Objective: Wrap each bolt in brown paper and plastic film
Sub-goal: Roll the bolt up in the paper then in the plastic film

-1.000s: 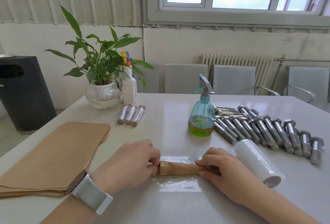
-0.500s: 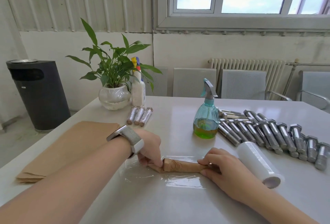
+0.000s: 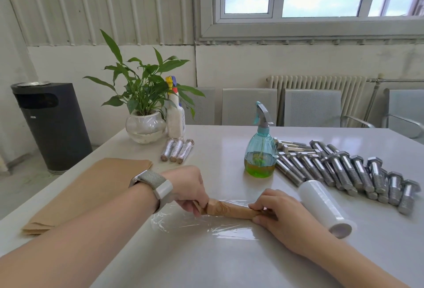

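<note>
A bolt wrapped in brown paper [image 3: 231, 210] lies across a sheet of clear plastic film [image 3: 206, 224] near the table's front. My left hand [image 3: 188, 188] grips its left end, fingers curled round the paper twist. My right hand [image 3: 278, 213] holds the right end with thumb and fingers pinching it. A roll of plastic film [image 3: 323, 207] lies just right of my right hand. Several bare steel bolts [image 3: 344, 170] lie in a row at the right. Three finished wrapped bolts [image 3: 177, 152] lie near the plant. A stack of brown paper sheets [image 3: 91, 191] sits at the left.
A teal spray bottle with green liquid [image 3: 260, 150] stands behind the bolt. A potted plant in a glass bowl [image 3: 145, 127] and a white spray bottle [image 3: 175, 115] stand at the back left. A black bin [image 3: 50, 124] stands on the floor left of the table [image 3: 206, 264].
My left arm has swung over so the wrist and watch now face up, and the hand has turned on the left end of the wrapped bolt. My right hand stays on the right end.
</note>
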